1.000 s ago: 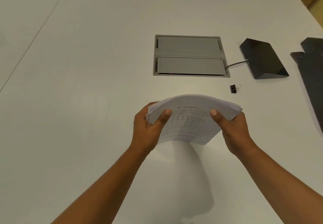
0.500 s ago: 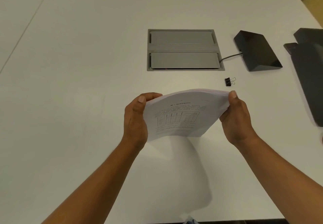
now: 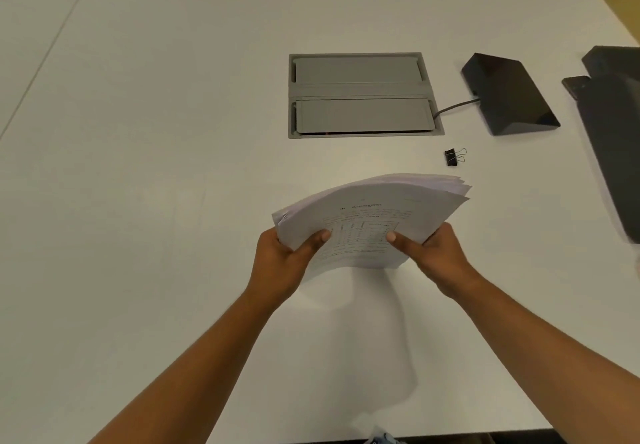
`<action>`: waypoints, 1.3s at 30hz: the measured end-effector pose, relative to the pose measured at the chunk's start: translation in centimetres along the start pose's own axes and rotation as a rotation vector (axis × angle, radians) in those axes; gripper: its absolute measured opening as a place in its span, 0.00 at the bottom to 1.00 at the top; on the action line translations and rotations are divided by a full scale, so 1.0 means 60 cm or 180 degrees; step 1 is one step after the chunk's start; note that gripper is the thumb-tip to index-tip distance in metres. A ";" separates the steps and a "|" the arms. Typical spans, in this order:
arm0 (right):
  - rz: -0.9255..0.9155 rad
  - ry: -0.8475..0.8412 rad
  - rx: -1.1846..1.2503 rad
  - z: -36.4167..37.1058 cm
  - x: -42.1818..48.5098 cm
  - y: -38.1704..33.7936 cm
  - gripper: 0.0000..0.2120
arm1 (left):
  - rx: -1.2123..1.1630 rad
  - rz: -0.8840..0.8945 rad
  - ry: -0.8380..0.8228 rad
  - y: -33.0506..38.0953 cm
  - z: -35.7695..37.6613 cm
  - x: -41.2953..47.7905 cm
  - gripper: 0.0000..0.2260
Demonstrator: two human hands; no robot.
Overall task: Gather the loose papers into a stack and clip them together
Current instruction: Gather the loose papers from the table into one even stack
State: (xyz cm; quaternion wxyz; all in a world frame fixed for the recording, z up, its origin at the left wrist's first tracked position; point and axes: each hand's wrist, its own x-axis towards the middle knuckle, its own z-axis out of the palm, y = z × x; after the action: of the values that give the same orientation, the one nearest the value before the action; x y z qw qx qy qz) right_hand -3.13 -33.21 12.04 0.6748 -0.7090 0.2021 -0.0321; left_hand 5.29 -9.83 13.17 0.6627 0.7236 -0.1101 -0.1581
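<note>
A thick stack of white printed papers (image 3: 377, 211) is held above the white table, its far edge bowed upward and the sheets slightly fanned at the right corner. My left hand (image 3: 284, 263) grips the stack's near left corner, thumb on top. My right hand (image 3: 440, 256) grips the near right side, thumb pressed on the printed top page. A small black binder clip (image 3: 453, 157) lies on the table just beyond the stack's far right corner, apart from both hands.
A grey recessed cable hatch (image 3: 362, 92) sits in the white table (image 3: 156, 166) beyond the papers. A black wedge-shaped device (image 3: 509, 95) with a cable lies right of the hatch. Dark flat objects (image 3: 616, 139) lie at the right edge.
Both hands slid from the stack's upper side edges down to its near corners, thumbs now on the top page. The stack's far edge has fanned out a little.
</note>
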 end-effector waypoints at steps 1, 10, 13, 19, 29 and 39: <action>0.0041 -0.0012 -0.0030 0.006 -0.002 0.008 0.17 | -0.0032 -0.0062 0.0015 -0.007 0.003 -0.001 0.15; -0.0278 0.0375 0.0063 0.030 0.002 0.029 0.16 | 0.0068 0.0109 0.0158 -0.031 0.009 0.011 0.19; -0.0370 0.0352 -0.0096 0.036 0.007 0.046 0.22 | 0.0028 0.0176 0.0195 -0.053 0.008 0.017 0.20; -0.0339 0.0344 -0.0173 0.048 0.009 0.086 0.19 | -0.0049 0.0014 0.0117 -0.106 0.004 0.021 0.18; -0.0307 0.0333 -0.0268 0.059 0.014 0.110 0.18 | -0.0088 -0.0061 -0.0175 -0.151 -0.012 0.031 0.14; 0.0445 0.0103 -0.0544 0.058 0.009 0.108 0.12 | 0.0068 -0.0835 -0.0822 -0.162 -0.046 0.039 0.15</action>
State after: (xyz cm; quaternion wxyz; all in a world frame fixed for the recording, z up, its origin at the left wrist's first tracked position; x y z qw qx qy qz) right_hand -3.11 -30.17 5.36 0.6091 -0.7476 0.2640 0.0210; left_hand 8.00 -7.17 3.53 0.6091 0.7125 -0.1006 -0.3336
